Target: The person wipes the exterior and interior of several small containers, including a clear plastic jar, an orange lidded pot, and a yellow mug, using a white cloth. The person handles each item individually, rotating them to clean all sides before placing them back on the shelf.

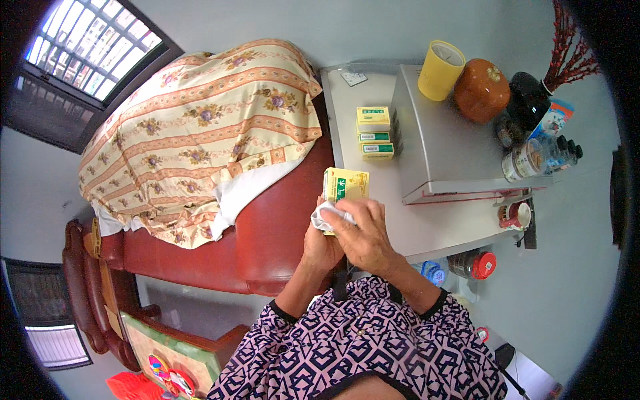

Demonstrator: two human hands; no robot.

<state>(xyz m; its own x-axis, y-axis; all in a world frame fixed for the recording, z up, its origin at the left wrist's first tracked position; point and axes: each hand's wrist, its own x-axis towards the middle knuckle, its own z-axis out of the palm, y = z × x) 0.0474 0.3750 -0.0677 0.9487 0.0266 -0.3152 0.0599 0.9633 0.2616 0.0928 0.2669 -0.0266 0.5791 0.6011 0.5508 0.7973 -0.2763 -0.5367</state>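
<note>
A yellow carton with a green label [353,181] is upheld in front of me by my left hand [319,248], whose fingers wrap its near end. My right hand [365,235] pinches a crumpled white cloth [323,220] and presses it on the carton's near part, which it partly hides. Beyond, on the pale tabletop [417,230], several similar cartons stand close together, among them a far yellow carton [373,119] and a near one [378,152].
Right of the cartons stands a raised grey cabinet [447,147] bearing a yellow cylinder [441,70], a brown round jar [481,90] and bottles. A red-lidded jar [477,265] sits beside the table edge. To the left is a red leather sofa [273,247] under a floral cover [200,133].
</note>
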